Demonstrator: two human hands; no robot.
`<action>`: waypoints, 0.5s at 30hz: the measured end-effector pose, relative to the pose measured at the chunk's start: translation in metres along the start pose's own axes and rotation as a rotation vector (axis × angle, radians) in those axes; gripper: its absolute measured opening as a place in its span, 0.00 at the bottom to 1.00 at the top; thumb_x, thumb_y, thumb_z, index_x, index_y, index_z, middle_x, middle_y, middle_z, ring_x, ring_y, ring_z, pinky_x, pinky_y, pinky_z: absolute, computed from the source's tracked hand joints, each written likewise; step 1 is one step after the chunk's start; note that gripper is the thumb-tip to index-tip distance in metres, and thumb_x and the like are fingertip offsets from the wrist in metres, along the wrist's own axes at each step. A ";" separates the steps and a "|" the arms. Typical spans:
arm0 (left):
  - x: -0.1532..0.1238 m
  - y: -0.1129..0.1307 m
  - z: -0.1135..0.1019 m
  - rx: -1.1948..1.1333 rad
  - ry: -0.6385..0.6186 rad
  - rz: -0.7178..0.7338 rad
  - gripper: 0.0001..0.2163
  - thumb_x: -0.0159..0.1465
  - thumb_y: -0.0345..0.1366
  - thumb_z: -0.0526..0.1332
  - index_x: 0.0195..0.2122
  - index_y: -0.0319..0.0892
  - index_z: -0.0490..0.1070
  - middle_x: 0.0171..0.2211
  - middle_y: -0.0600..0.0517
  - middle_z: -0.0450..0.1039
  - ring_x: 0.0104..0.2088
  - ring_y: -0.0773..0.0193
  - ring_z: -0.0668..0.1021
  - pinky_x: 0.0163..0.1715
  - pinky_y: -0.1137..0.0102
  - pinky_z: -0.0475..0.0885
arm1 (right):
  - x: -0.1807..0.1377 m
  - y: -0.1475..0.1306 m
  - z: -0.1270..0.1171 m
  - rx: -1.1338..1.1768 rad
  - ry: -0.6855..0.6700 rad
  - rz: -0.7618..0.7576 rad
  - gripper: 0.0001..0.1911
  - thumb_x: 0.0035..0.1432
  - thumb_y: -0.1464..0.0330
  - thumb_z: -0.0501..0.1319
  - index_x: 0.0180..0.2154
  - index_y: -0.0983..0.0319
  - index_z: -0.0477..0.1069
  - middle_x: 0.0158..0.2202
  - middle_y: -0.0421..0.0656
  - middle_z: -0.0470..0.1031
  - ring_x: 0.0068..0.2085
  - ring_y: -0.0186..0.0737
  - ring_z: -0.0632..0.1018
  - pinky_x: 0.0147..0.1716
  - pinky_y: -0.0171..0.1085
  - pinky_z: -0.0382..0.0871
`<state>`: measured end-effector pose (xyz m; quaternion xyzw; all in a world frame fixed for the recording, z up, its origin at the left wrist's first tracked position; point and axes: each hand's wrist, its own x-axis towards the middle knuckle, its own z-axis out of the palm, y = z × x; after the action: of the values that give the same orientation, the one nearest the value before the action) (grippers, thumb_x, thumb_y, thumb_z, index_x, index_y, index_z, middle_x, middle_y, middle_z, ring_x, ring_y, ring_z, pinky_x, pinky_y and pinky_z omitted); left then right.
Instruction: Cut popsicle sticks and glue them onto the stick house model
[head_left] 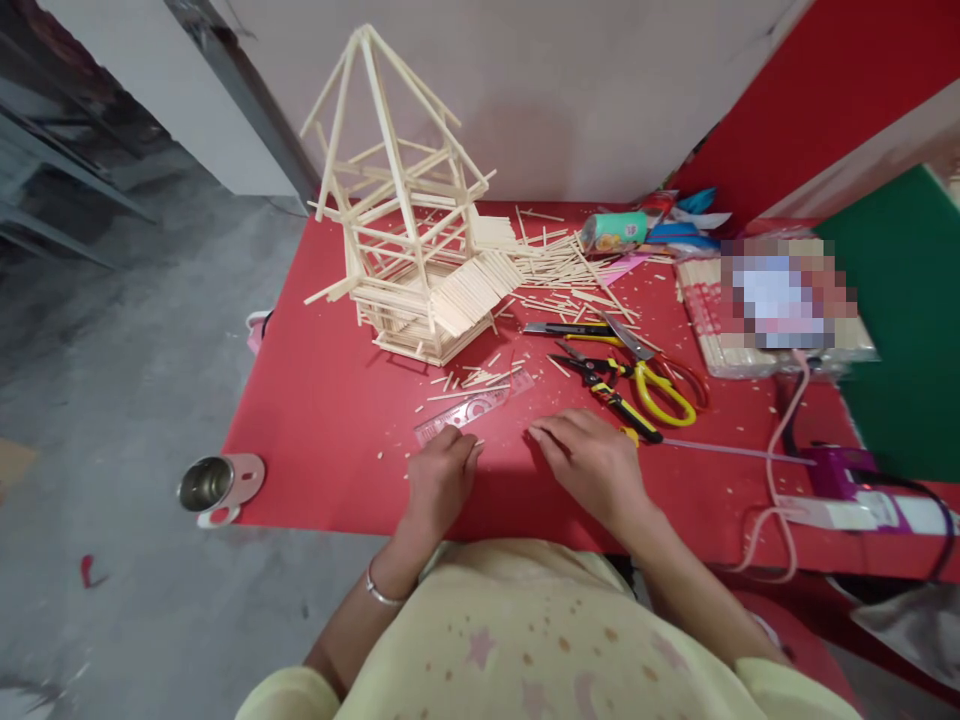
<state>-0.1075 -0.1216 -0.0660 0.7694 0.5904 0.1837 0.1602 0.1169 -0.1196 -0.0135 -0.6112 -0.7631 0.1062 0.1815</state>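
Note:
My left hand (441,478) is closed just below a clear ruler (469,408), with a tiny pale tip showing at the thumb and finger; whether it is a stick end is unclear. Across a short gap, my right hand (589,462) rests over the red table with thumb and fingers pressed together. What it pinches, if anything, is too small to tell. Short cut wooden sticks (480,380) lie by the ruler. Beyond them stands a wooden stick model house (405,240) with a pointed roof frame and a slatted ramp.
Right of centre lie pliers (611,395), yellow-handled scissors (664,390) and a utility knife (566,329). Loose sticks (559,265) pile behind, near a green can (615,232). Bagged sticks (709,320), a purple glue gun (840,475) with cords, and a mug (221,485) edge the table (300,420).

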 end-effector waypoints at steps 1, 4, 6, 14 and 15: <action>0.000 -0.001 0.000 -0.011 -0.003 0.007 0.12 0.71 0.40 0.55 0.37 0.46 0.79 0.35 0.48 0.76 0.33 0.62 0.76 0.29 0.70 0.60 | 0.007 0.002 -0.004 -0.030 -0.055 0.006 0.13 0.69 0.63 0.56 0.40 0.56 0.79 0.39 0.42 0.81 0.42 0.39 0.78 0.39 0.36 0.65; 0.001 -0.005 -0.001 -0.070 -0.005 0.029 0.11 0.70 0.39 0.56 0.38 0.46 0.79 0.35 0.48 0.76 0.34 0.62 0.76 0.31 0.70 0.63 | 0.034 0.012 -0.013 -0.099 -0.188 0.008 0.13 0.68 0.61 0.56 0.41 0.55 0.79 0.41 0.41 0.81 0.44 0.40 0.78 0.38 0.36 0.63; 0.002 -0.007 -0.001 -0.118 -0.001 0.038 0.11 0.70 0.38 0.57 0.37 0.46 0.79 0.35 0.47 0.76 0.34 0.62 0.77 0.32 0.70 0.65 | 0.055 0.019 -0.017 -0.168 -0.218 0.021 0.14 0.68 0.60 0.55 0.42 0.56 0.79 0.43 0.42 0.81 0.45 0.42 0.77 0.39 0.36 0.63; 0.016 -0.023 -0.016 -0.295 0.034 -0.053 0.09 0.69 0.35 0.58 0.38 0.45 0.79 0.35 0.49 0.77 0.36 0.62 0.78 0.37 0.69 0.70 | 0.120 0.023 -0.007 -0.377 -0.378 -0.078 0.16 0.67 0.66 0.52 0.45 0.60 0.78 0.45 0.51 0.79 0.48 0.48 0.76 0.41 0.38 0.63; 0.018 -0.026 -0.019 -0.297 0.045 -0.078 0.09 0.69 0.35 0.58 0.38 0.45 0.79 0.36 0.49 0.77 0.36 0.62 0.78 0.37 0.69 0.70 | 0.124 0.022 -0.004 -0.392 -0.393 -0.116 0.16 0.67 0.68 0.52 0.44 0.62 0.78 0.45 0.52 0.79 0.48 0.48 0.75 0.41 0.38 0.63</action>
<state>-0.1344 -0.0968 -0.0595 0.7093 0.5898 0.2798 0.2659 0.1149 0.0056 0.0005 -0.5575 -0.8234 0.0623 -0.0857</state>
